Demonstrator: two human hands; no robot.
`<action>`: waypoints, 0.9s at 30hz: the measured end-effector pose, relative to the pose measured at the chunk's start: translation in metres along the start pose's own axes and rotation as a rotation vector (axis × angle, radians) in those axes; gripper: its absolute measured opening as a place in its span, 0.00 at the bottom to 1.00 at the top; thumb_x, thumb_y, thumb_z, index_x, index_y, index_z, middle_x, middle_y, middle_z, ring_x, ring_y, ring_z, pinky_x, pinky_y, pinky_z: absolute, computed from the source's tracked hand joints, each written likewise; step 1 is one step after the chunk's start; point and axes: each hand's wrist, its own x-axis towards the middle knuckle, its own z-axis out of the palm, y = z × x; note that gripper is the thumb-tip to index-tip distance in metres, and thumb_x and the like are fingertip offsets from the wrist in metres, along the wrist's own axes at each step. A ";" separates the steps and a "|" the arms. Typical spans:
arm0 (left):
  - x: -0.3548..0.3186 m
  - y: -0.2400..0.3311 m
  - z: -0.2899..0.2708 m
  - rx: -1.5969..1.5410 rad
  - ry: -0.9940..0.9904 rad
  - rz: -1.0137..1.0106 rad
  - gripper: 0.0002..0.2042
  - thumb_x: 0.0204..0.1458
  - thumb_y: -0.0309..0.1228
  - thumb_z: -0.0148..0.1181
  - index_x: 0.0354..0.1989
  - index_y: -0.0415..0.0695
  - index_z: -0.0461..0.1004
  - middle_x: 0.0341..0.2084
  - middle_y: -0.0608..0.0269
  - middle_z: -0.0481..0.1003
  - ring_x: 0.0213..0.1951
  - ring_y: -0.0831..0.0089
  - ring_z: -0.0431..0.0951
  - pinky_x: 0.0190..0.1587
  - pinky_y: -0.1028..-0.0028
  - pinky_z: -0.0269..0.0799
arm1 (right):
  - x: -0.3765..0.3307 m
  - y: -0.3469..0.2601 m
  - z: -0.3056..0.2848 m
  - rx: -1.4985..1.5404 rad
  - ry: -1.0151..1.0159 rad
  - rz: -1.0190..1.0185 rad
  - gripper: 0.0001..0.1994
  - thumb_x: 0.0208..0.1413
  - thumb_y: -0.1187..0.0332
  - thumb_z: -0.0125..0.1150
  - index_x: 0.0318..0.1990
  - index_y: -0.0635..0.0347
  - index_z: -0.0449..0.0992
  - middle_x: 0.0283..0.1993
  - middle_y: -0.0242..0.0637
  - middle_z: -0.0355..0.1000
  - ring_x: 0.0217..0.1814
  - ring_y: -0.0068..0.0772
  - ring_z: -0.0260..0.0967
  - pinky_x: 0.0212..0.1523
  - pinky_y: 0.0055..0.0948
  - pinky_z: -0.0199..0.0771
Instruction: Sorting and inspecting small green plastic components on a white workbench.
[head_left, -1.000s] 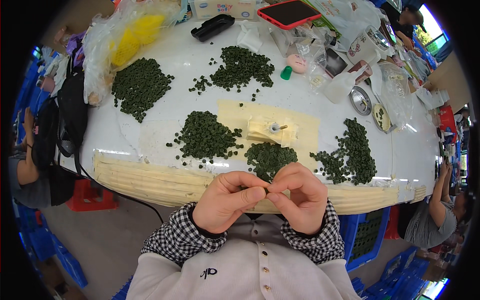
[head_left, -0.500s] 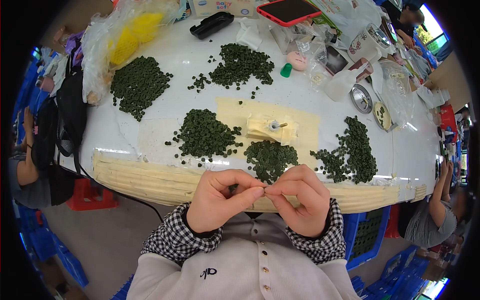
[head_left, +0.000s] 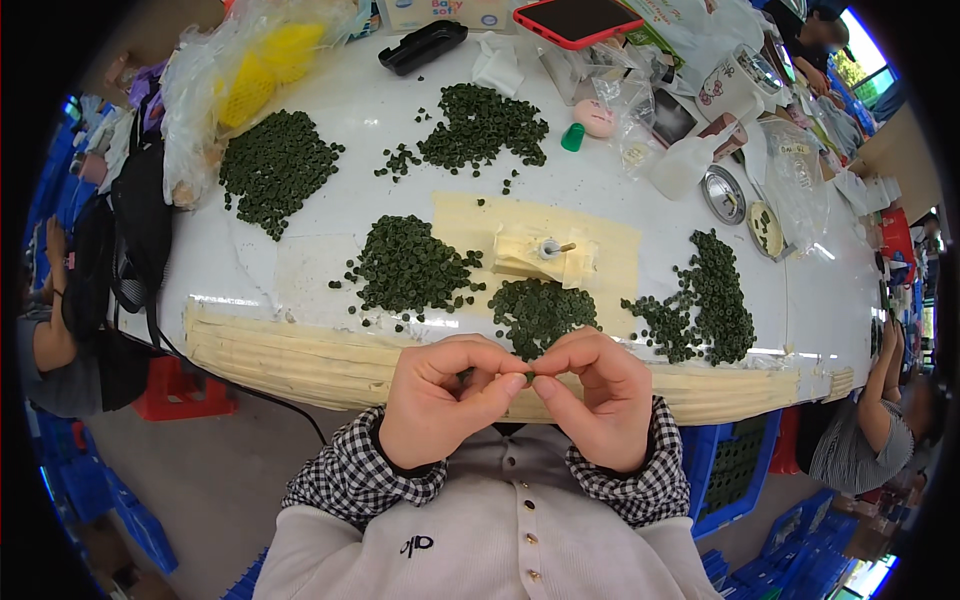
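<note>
Hands met at lower centre of the frame, just below the table's taped edge [head_left: 300, 360]: the left hand [head_left: 440, 405] and right hand [head_left: 590, 400] had fingertips pinched together on a tiny dark green piece [head_left: 528, 378], barely visible between them. Heaps of similar green pieces [head_left: 410, 265] lay on the white table above, near a small cream holder [head_left: 545, 255] at centre.

Left hand [head_left: 440, 405]: sits slightly lower and closer to the body than a second ago, its fingertips now pinched against those of the other hand.
Right hand [head_left: 590, 400]: drops with it, thumb and forefinger closing on a small green piece [head_left: 528, 376] between both hands.
View: shifts a little.
</note>
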 end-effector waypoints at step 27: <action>0.011 0.020 -0.051 0.659 0.565 0.180 0.05 0.47 0.20 0.61 0.33 0.35 0.75 0.17 0.74 0.61 0.18 0.87 0.51 0.21 0.83 0.47 | 0.004 -0.002 -0.022 -0.840 -0.077 -0.238 0.07 0.39 0.75 0.67 0.27 0.60 0.74 0.27 0.34 0.67 0.32 0.38 0.63 0.34 0.32 0.64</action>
